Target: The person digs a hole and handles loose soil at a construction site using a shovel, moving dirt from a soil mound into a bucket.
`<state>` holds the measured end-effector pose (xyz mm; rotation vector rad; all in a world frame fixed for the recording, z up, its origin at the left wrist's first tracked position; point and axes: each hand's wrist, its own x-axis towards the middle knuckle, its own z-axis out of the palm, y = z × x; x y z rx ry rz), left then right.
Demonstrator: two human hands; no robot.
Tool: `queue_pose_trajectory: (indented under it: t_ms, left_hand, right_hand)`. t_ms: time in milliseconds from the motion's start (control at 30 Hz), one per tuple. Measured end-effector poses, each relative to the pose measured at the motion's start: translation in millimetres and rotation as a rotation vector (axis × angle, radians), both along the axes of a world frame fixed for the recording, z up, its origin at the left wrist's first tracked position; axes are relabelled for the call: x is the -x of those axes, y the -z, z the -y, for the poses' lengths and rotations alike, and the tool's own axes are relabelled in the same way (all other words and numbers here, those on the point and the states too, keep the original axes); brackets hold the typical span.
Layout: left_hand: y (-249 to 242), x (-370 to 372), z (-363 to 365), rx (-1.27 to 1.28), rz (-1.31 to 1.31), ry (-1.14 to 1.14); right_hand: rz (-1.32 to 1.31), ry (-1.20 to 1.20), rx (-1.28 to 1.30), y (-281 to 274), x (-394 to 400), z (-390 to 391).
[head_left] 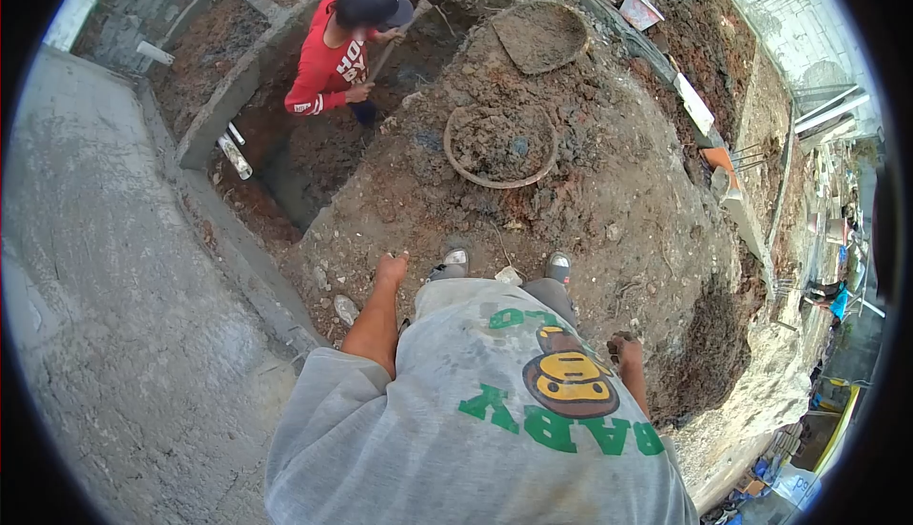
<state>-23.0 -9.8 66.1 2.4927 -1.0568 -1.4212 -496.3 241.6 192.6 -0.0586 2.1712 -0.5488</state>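
My left hand (391,267) hangs at the left of my grey shirt, above the dirt ground. Its fingers look loosely curled, with nothing visible in them. On the other side, my right hand (625,348) hangs low beside the shirt, fingers curled in and nothing seen in them. Neither hand touches anything. Ahead of my sandalled feet lies a round basin (501,185) heaped with wet soil. Beyond it sits a second round basin (541,67), also holding soil. Loose mud surrounds both.
A person in a red shirt (323,64) stands in the trench at upper left, gripping a long wooden handle (390,54). Concrete walls (228,97) border the trench, with white pipe stubs (234,157). Boards and an orange block (718,161) edge the right side.
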Motion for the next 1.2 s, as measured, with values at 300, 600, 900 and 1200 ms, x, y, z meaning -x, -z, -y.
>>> queue_pose_trajectory:
  t_ms: [300, 600, 900, 1200]
  left_hand:
    - [-4, 3, 8, 0.001, 0.044, 0.085]
    - [26, -5, 2, 0.026, -0.073, 0.016]
    - [-28, 6, 13, -0.041, -0.023, 0.075]
    - [-6, 2, 10, 0.017, -0.060, 0.039]
  right_hand:
    - [0.014, -0.041, -0.016, -3, 2, 7]
    - [0.010, -0.016, -0.007, -7, -1, 13]
    - [0.005, -0.043, 0.002, -15, -4, 13]
    - [-0.031, -0.058, -0.026, -9, 1, 8]
